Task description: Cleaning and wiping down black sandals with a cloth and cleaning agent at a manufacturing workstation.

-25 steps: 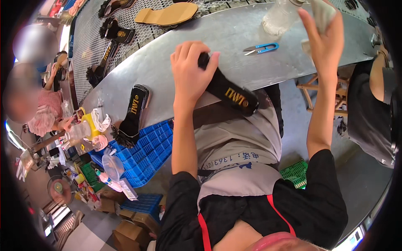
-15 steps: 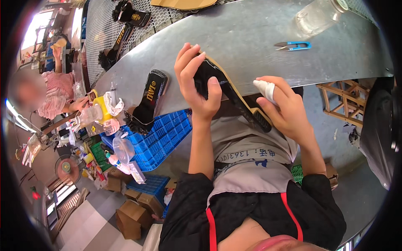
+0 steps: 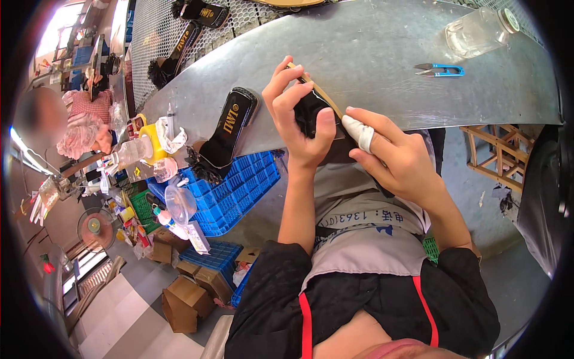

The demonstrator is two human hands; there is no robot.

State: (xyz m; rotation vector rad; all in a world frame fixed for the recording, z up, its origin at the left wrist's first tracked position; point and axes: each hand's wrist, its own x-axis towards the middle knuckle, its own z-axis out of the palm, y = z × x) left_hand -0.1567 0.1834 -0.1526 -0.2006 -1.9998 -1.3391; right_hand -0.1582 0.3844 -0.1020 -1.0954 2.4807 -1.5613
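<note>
My left hand is curled round the toe part of a black sandal, fingers over its far end and thumb across the near side. The sandal is tilted in front of my apron, its tan sole edge facing up and right. My right hand, one finger wrapped in white, lies against the sole edge with finger and thumb closed on the shoe. It hides the heel end. Left of my hands, another black sandal with gold lettering and frilly black trim lies on the metal table.
Blue-handled thread snips and a clear glass jar are at the far right. More black sandals lie on the perforated surface at the back left. A blue crate stands below the table. A co-worker sits at far left.
My right hand has come in to the left, and its wrapped finger now touches the sole edge. The held sandal has turned slightly, and the view has shifted.
</note>
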